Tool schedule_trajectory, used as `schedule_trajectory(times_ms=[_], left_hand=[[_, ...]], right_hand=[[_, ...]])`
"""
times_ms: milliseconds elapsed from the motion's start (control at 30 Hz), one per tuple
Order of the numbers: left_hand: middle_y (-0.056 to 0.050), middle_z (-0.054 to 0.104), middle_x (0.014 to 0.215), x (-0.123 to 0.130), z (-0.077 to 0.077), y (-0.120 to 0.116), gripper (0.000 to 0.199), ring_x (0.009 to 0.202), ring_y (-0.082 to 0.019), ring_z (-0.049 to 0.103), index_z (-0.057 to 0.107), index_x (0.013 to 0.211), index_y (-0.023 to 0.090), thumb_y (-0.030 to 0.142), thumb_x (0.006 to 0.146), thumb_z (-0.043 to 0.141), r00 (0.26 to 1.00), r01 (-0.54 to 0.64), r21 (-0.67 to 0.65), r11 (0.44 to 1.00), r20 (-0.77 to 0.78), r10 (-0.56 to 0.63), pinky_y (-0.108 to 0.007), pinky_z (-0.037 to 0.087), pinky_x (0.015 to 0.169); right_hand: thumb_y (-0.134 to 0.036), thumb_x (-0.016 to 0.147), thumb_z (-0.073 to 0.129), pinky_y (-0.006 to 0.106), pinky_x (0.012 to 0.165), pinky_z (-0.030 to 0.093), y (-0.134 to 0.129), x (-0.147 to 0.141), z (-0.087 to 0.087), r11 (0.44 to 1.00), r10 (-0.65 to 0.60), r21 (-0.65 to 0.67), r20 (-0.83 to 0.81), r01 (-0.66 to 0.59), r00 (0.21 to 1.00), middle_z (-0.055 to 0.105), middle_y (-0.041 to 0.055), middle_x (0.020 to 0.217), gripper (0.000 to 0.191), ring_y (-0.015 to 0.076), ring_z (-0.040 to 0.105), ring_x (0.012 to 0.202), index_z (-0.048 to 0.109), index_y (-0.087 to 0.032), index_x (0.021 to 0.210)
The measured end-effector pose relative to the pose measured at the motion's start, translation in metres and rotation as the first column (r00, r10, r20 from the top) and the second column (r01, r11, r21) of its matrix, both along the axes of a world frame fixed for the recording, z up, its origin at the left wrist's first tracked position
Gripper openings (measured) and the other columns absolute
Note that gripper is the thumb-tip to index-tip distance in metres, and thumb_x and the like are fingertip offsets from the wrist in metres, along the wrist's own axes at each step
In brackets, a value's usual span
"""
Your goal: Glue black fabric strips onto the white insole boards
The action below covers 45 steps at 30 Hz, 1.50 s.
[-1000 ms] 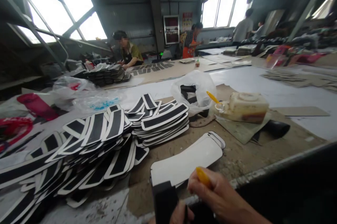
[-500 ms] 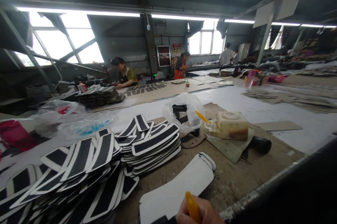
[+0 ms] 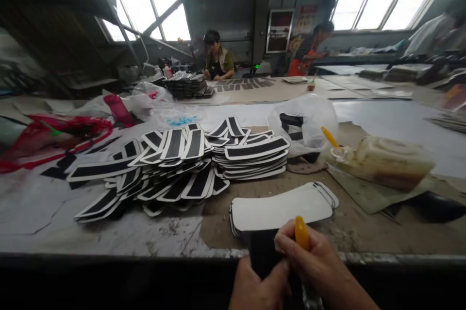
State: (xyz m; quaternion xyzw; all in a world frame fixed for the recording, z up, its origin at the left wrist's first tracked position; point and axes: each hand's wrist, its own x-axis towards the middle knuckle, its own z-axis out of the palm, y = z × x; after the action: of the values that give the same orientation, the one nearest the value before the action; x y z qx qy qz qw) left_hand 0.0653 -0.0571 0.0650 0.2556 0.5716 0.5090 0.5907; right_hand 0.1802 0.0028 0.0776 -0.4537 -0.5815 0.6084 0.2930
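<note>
My left hand point(image 3: 258, 283) is closed on a black strip point(image 3: 264, 251) at the table's front edge. My right hand point(image 3: 315, 259) grips a tool with a yellow handle point(image 3: 302, 233), and its fingertips touch the strip's right side. Just beyond the hands lies a small stack of white curved panels point(image 3: 280, 208). Behind and left are large piles of white-edged panels with black centres point(image 3: 178, 147). A cloudy glue container point(image 3: 395, 162) stands to the right, with another yellow handle point(image 3: 329, 136) leaning at its mouth.
A clear plastic bag point(image 3: 309, 120) holding black pieces sits behind the panels. Red mesh bag point(image 3: 73, 137) at left. Black object point(image 3: 437, 205) near the right edge. Across the tables, one person point(image 3: 218, 60) sits and another in an orange apron point(image 3: 304, 60) stands.
The view has swung left and down. My left hand has come into view holding the black strip, and more of my right hand and forearm shows.
</note>
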Motion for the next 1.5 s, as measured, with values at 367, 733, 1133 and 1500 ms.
schedule_trajectory(times_ms=[367,733,1133,1500], left_hand=[[0.001,0.052,0.062,-0.006,0.003,-0.008,0.038,0.061,-0.012,0.047,0.065,0.083,0.012,0.047,0.069,0.069,0.988,0.065,0.070,0.995,0.137,-0.074,-0.025,0.040,0.060],[0.004,0.046,0.048,-0.013,-0.006,-0.012,0.037,0.042,-0.007,0.037,0.053,0.070,0.016,0.052,0.077,0.058,0.999,-0.006,0.109,0.994,0.043,0.001,-0.022,0.029,0.044],[-0.011,0.072,0.082,-0.016,0.006,-0.009,0.036,0.090,-0.027,0.066,0.066,0.104,0.011,0.031,0.074,0.070,0.742,-0.260,-0.103,0.960,0.615,0.267,-0.038,0.050,0.082],[-0.010,0.073,0.075,-0.015,-0.009,-0.010,0.038,0.076,-0.027,0.068,0.072,0.085,0.011,0.036,0.059,0.080,0.857,-0.321,-0.120,0.939,0.385,0.342,-0.036,0.052,0.074]], right_hand=[[-0.043,0.071,0.065,0.022,0.053,0.040,-0.004,-0.010,0.001,0.999,0.041,0.009,0.056,-0.041,0.998,0.049,-0.0043,0.060,0.027,0.0102,0.045,0.055,0.055,-0.018,0.068],[-0.052,0.083,0.052,0.023,0.049,0.041,-0.006,-0.013,0.002,0.964,0.221,-0.141,-0.049,-0.226,0.974,0.055,-0.0052,0.051,0.033,0.0111,0.055,0.046,0.047,-0.020,0.077],[-0.044,0.077,0.062,0.023,0.055,0.040,-0.015,-0.022,-0.007,0.989,0.149,0.016,0.063,-0.150,0.987,0.049,-0.0035,0.065,0.026,0.0115,0.046,0.058,0.054,-0.019,0.072],[-0.051,0.087,0.045,0.023,0.059,0.039,-0.010,-0.012,-0.009,0.962,0.235,0.106,0.156,-0.253,0.959,0.046,-0.0020,0.069,0.034,0.0126,0.041,0.063,0.047,-0.020,0.074]])
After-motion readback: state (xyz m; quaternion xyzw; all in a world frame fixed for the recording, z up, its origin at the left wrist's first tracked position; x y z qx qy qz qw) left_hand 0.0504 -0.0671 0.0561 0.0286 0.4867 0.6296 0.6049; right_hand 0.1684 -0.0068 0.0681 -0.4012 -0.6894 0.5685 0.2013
